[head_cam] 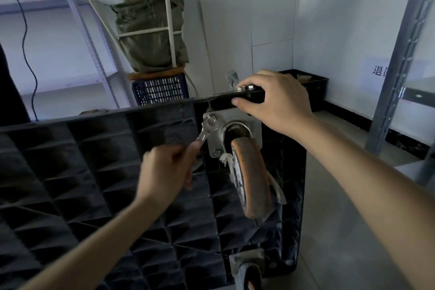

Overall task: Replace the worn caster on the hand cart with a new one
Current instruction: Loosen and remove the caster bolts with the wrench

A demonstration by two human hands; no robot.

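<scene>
On the caster (247,179) bolt, left hand (164,172) grips wrench (207,130); right hand (275,101) clasps cart (94,172) edge.

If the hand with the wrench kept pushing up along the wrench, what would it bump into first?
Probably the silver metal mounting plate of the worn orange caster wheel. The left hand points the silver wrench at the plate's top-left nut, though depth is hard to judge.

Both bare forearms reach forward and up from the lower corners. The left hand (164,170) is curled into a fist around a wrench (206,130), knuckles toward the camera, slightly blurred. The right hand (277,101) reaches higher, fingers draped over the cart edge (221,99), thumb pressing its front.
</scene>
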